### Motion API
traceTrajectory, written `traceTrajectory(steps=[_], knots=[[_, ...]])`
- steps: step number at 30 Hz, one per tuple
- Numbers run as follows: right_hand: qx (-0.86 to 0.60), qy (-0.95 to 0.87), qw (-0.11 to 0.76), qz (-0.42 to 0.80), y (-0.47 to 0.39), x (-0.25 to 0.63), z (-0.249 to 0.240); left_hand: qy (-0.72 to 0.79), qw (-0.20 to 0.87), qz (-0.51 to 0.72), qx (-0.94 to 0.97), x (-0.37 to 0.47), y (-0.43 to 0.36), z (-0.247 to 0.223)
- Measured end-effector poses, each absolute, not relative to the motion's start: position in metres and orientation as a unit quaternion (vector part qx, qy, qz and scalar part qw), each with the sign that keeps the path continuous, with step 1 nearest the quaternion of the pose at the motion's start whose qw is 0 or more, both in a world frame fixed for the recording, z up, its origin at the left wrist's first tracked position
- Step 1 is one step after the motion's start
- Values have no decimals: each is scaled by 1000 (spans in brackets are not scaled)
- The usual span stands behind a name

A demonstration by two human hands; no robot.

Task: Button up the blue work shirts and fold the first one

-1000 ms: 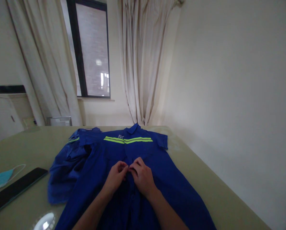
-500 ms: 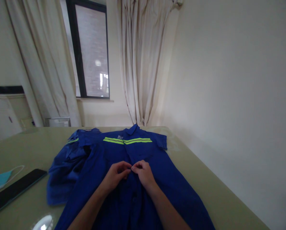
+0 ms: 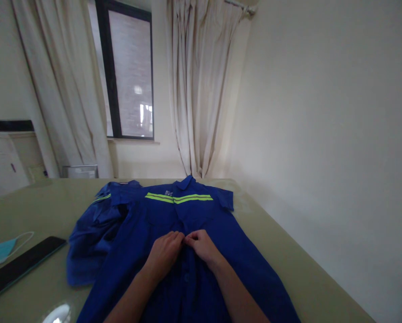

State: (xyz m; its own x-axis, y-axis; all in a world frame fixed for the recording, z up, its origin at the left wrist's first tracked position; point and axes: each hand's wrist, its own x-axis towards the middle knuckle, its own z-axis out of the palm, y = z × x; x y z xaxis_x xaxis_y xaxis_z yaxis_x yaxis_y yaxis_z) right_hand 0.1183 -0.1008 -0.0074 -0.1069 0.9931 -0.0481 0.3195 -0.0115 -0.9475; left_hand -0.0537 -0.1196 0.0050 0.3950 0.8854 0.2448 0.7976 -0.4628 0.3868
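Observation:
A blue short-sleeved garment (image 3: 254,273) with yellow-green stripes lies spread out, its collar at the far end. At its front opening, my left hand (image 3: 167,250) has its fingers closed on the blue fabric. My right hand (image 3: 202,244) pinches the same front edge just to the right, the fingertips of both hands almost touching. Whatever lies between the fingertips is too small to make out. Below the hands a button shows on the front strip. A second blue garment (image 3: 89,251) lies crumpled on the left, partly under the first.
Both garments rest on a greenish table (image 3: 55,206). At the left are a black elongated object (image 3: 25,264) and a light-blue face mask (image 3: 0,252). A wall (image 3: 322,134) runs along the right side; curtains (image 3: 201,89) and a window stand behind.
The fingers of my left hand have curled in and turned knuckles up over the fabric. My right hand has closed more tightly and sits slightly lower.

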Motion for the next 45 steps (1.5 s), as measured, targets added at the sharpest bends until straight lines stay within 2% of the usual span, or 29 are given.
traceTrajectory(steps=[5,11,18,25,31,40,43,45], knots=[[-557,-627,388,382,-106,113,-1,506,165,263,805,-57,-118,2],[-504,-626,408,434,-108,122,6,484,276,368,745,-61,-112,0],[-484,-679,401,379,-117,121,17,474,402,387,681,-59,-111,0],[-542,-700,384,261,-120,112,10,494,359,387,691,-54,-112,-3],[-521,-665,409,346,-116,115,9,491,381,391,679,-57,-107,-7],[-492,-657,429,379,-114,120,10,459,438,383,672,-63,-102,-7],[-514,-643,431,370,-112,120,7,479,408,364,687,-62,-105,-5],[-527,-641,425,361,-109,120,4,505,340,361,706,-60,-110,-3]])
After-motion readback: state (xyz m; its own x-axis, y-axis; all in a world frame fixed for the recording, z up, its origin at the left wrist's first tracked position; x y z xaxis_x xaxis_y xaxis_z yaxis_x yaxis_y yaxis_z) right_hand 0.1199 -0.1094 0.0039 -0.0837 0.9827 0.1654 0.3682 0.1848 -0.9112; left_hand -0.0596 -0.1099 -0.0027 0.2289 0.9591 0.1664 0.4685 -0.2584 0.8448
